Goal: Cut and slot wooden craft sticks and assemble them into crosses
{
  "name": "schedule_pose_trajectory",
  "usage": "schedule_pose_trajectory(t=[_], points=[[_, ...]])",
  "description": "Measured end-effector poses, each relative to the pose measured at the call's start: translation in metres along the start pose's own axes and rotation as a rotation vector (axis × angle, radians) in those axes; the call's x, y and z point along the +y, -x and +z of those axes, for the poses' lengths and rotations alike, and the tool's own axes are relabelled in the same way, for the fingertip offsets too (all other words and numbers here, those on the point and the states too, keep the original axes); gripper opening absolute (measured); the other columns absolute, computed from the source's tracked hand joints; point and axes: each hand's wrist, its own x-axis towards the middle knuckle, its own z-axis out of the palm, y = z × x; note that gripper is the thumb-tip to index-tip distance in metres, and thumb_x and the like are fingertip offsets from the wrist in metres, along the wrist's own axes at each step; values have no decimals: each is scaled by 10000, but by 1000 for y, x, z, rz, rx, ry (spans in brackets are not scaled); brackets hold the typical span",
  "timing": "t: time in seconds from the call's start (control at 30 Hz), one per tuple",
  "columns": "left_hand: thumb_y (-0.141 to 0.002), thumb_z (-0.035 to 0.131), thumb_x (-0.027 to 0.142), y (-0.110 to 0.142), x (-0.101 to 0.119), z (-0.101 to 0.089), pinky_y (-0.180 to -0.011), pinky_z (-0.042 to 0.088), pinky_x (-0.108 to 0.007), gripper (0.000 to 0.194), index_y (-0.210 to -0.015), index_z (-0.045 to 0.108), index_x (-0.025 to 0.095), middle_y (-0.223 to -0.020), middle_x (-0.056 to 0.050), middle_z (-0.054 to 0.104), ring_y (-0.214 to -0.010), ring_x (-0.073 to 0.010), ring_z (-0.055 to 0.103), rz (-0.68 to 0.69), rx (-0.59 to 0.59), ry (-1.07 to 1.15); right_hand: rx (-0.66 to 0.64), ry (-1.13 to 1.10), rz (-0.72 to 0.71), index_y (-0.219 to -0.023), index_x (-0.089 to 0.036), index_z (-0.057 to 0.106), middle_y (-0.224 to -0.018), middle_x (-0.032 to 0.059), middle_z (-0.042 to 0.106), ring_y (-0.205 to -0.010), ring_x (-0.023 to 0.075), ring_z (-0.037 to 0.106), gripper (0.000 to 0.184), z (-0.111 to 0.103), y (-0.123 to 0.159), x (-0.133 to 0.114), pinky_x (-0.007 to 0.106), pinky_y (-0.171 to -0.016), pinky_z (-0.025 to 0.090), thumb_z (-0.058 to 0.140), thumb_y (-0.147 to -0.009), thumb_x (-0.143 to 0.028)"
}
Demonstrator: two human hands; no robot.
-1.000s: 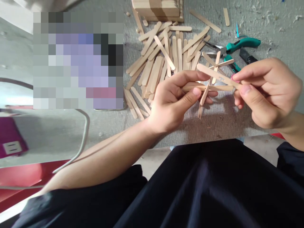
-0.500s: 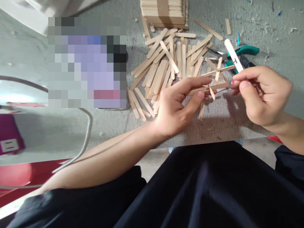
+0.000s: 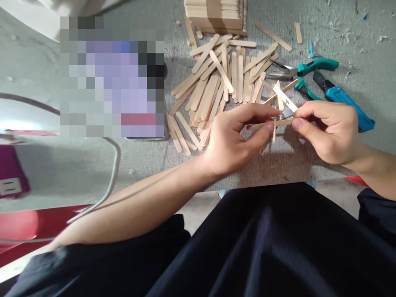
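Note:
My left hand [image 3: 235,138] pinches a small frame of crossed wooden sticks [image 3: 274,119] between thumb and fingers, held just above the grey table. My right hand [image 3: 328,130] is closed on a single notched wooden stick [image 3: 284,98], whose free end lies against the frame's right side. The two hands almost touch over the frame. Behind them a loose pile of wooden sticks [image 3: 216,82] spreads over the table.
Green-handled pliers [image 3: 309,68] and a blue utility knife [image 3: 346,103] lie behind my right hand. A banded stack of sticks [image 3: 216,14] stands at the back. A white cable [image 3: 105,194] and a purple box [image 3: 10,177] are at the left. My dark-clothed lap fills the foreground.
My right hand has swung the notched stick down from pointing up and away and brought it in to the stick frame. The left hand stays pinched on the frame.

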Motion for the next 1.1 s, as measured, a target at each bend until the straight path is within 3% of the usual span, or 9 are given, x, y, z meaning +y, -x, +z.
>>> schedule_pose_trajectory(t=[0.17,0.3,0.43,0.67,0.93,1.1], points=[[-1061,794,340,3,-3,-2,-966,756,-436,202,-1224,855,236,-1157,-84,890,-1074,-259,876,28,-46,30,3,68,-90,-845,-272,752,-700,-6,666,-622,170,566,254,-1,1,-3,410,-669,522,727,-1086,-345],[-1084,772,405,4,-4,-7,-879,774,-455,202,-1208,854,268,-1193,-93,890,-1091,-281,876,65,-87,-34,-3,115,-181,-850,-257,747,-686,-30,633,-596,143,531,228,-3,2,-5,381,-682,524,708,-1075,-266],[-1090,760,461,2,-2,-10,-770,742,-430,260,-1221,844,253,-1184,-113,892,-1079,-282,873,98,-120,-89,10,156,-218,-857,-252,750,-702,-27,626,-603,139,518,264,-3,3,-4,362,-647,480,675,-1100,-322],[-1074,799,401,2,-1,-12,-715,699,-394,185,-1183,849,261,-1169,-101,889,-1002,-249,869,104,-144,-19,-33,208,-174,-844,-256,744,-693,-9,597,-609,156,487,325,-3,5,-2,369,-634,446,635,-1116,-396],[-1086,782,437,-2,-3,-12,-757,695,-395,184,-1110,842,265,-1068,-92,879,-929,-223,853,164,-137,-32,5,113,-270,-843,-218,702,-718,-22,552,-635,127,444,228,0,3,-4,336,-593,354,668,-1069,-217],[-1073,783,398,-3,-9,-8,-679,650,-327,242,-1263,776,248,-1009,-63,845,-843,-176,814,255,-129,4,-41,13,-92,-856,-232,699,-688,-28,599,-622,133,502,222,-2,0,-4,353,-621,402,691,-1078,-218]])
